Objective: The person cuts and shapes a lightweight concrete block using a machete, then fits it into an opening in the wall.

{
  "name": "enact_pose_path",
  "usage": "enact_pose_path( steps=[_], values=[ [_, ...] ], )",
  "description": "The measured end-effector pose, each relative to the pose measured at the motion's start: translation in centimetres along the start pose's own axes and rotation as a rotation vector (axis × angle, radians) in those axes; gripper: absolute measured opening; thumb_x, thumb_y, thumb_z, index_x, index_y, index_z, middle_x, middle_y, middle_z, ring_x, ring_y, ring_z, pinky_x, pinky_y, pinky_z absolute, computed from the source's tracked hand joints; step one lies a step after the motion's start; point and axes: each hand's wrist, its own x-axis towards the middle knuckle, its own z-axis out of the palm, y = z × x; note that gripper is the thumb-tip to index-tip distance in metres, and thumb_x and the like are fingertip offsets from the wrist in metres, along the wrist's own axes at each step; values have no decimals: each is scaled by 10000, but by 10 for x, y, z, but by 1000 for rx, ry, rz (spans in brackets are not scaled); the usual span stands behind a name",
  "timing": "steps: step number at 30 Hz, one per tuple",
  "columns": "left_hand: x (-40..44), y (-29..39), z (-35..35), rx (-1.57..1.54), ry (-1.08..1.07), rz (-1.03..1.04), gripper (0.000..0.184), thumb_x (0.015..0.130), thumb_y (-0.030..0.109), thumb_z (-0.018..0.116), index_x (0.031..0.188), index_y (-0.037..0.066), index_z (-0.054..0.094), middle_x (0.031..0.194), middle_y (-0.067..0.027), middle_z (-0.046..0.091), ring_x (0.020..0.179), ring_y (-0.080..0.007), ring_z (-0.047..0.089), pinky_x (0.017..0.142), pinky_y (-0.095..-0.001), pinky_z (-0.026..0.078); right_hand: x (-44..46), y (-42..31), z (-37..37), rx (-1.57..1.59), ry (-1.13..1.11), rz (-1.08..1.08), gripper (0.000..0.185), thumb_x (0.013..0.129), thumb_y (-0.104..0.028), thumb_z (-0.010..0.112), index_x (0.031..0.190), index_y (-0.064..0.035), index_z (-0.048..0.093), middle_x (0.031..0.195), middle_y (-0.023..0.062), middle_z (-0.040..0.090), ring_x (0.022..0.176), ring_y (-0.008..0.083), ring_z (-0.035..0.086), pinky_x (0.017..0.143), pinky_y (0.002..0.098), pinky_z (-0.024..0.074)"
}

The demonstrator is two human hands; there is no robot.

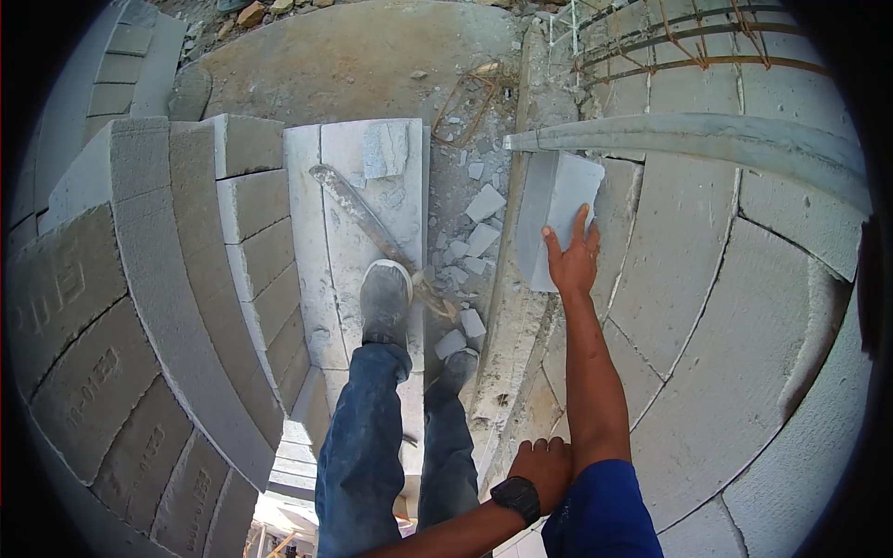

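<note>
A small pale block (558,219) sits against the block wall on the right. My right hand (574,260) lies on its right side and lower part, with thumb and fingers spread. Lower down, beside my right forearm, my left hand (542,472) is closed with its knuckles up; its palm side is hidden, so I cannot see what is in it, if anything. A dark watch (517,499) is on the left wrist.
My shoe (386,296) stands on a pale block surface (339,307) beside a long dusty tool (361,216). Broken pieces (484,203) lie in the gap to its right. Stacked blocks (93,372) rise at left. A curved grey bar (688,139) and rusty rebar (698,63) cross the upper right.
</note>
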Motion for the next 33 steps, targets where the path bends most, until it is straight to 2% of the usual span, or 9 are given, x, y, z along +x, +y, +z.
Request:
enact_pose_path(
  steps=[7, 10, 13, 16, 22, 23, 26, 29, 33],
  values=[
    [0, 1, -3, 1, -8, -8, 329, 883, 200, 639, 1162, 25, 651, 1103, -151, 668, 1004, -316, 682, 824, -449, 518, 0, -1, 0, 19, -10, 4, 934, 957, -587, 653, 1688, -241, 187, 1619, 313, 296, 1437, 520, 396, 1114, 583, 435],
    [0, 1, -3, 23, -6, -5, 322, 886, 189, 633, 1163, 26, 654, 1102, -148, 669, 1001, -311, 684, 819, -446, 519, 0, -1, -3, 53, -32, -5, 951, 961, -642, 609, 1693, -221, 170, 1602, 382, 282, 1455, 551, 364, 1146, 575, 394],
    [1, 0, -1, 11, 14, -4, 312, 887, 175, 628, 1159, 25, 655, 1101, -146, 666, 999, -309, 683, 814, -445, 519, -2, -7, 1, 10, -39, 34, 983, 971, -659, 585, 1697, -204, 105, 1618, 377, 245, 1464, 556, 339, 1159, 575, 383],
    [1, -1, -1, 38, 11, 4, 337, 880, 188, 637, 1173, 23, 650, 1098, -146, 663, 994, -310, 682, 808, -446, 519, 0, -2, 18, -42, 37, 19, 1021, 977, -647, 587, 1694, -179, 30, 1622, 359, 214, 1465, 556, 311, 1166, 602, 364],
    [1, 0, -5, -6, 29, 0, 407, 881, 230, 653, 1225, 14, 631, 1103, -156, 652, 980, -313, 679, 802, -450, 513, 6, 12, 1, 56, -34, 27, 1077, 943, -647, 637, 1689, -164, 27, 1604, 367, 229, 1433, 567, 348, 1159, 587, 375],
    [1, 0, -5, -7, 21, 4, 418, 881, 236, 656, 1233, 13, 627, 1104, -157, 650, 979, -312, 678, 800, -452, 513, 8, 11, 1, 74, -41, 44, 1146, 903, -574, 725, 1685, -168, -8, 1597, 364, 245, 1428, 559, 365, 1155, 584, 384],
    [1, 0, -4, -22, 4, 10, 452, 877, 256, 664, 1254, 10, 614, 1107, -158, 648, 974, -313, 678, 792, -458, 512, 16, 4, -3, 132, -68, 116, 1247, 838, -477, 812, 1678, -157, -53, 1579, 369, 279, 1422, 539, 387, 1157, 574, 393],
    [1, -4, 0, -39, 23, 5, 481, 871, 275, 669, 1265, 6, 607, 1107, -158, 648, 968, -317, 678, 786, -463, 511, 29, -3, 2, 141, -66, 188, 1327, 772, -394, 868, 1671, -139, -74, 1545, 376, 328, 1394, 524, 430, 1154, 553, 408],
    [-5, -9, 8, -34, 29, -3, 488, 863, 257, 660, 1276, 3, 604, 1115, -165, 649, 976, -326, 683, 796, -477, 512, 28, -4, -7, 131, -60, 173, 1345, 742, -341, 896, 1669, -104, -48, 1492, 382, 392, 1351, 525, 475, 1149, 538, 416]
  ],
)
